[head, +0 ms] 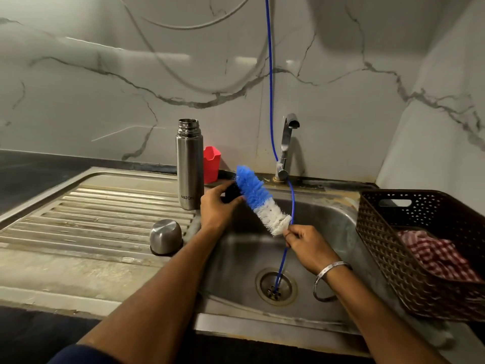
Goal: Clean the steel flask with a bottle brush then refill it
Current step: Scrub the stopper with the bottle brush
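From the head camera we cannot make out the dark object that the left hand curls round; the blue bristles and the fingers hide most of it. The brush slants over the sink, blue end up-left, white end down-right, and its handle is hidden in the right hand, whose grip is pinched on it just below the white bristles. Both forearms reach in from the bottom edge, which cuts them off. The flask stands upright and uncapped on the drainboard, just left of the left hand; its cap sits nearer us. A basket at right is cut off by the frame.
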